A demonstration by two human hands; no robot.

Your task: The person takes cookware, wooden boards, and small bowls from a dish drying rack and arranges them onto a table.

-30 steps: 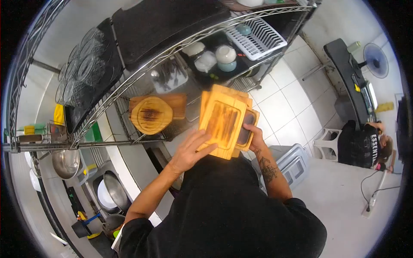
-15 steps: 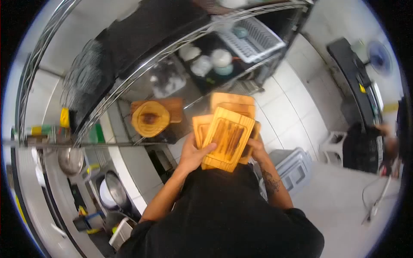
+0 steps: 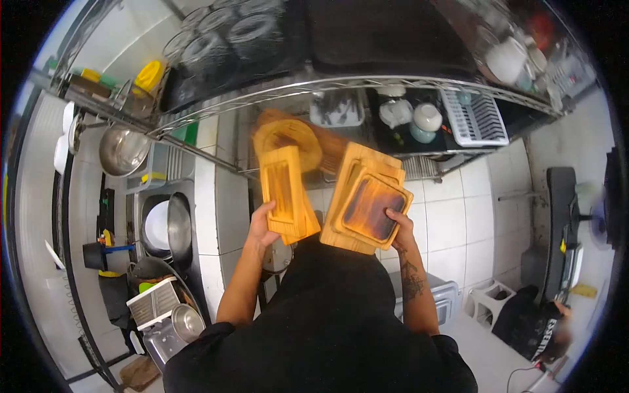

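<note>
My left hand [image 3: 263, 226] is closed around a small stack of rectangular wooden serving boards [image 3: 282, 190], its thumb at their left edge. Each visible board has a grooved, recessed face. A second stack of wooden serving boards [image 3: 350, 226] is gripped at its right side by my right hand [image 3: 401, 229], with the thumb on top. Its uppermost board has a dark scorched recess. The two stacks are apart, tilted in front of my body. Just beyond the left stack, a round wooden board [image 3: 304, 137] rests on a longer wooden board [image 3: 337, 154] on the lower shelf.
A metal wire rack [image 3: 367, 82] spans the front, holding glasses [image 3: 252, 29], bowls [image 3: 427, 118] and a white dish rack [image 3: 481, 124]. A sink area with pans [image 3: 178, 226] lies left. At right are a grey lidded bin [image 3: 442, 301], a white stool [image 3: 485, 301] and another person [image 3: 531, 324].
The boards, earlier overlapping in one bunch, are now divided into two stacks, one per hand. My hands have moved apart, and the view has turned toward the rack.
</note>
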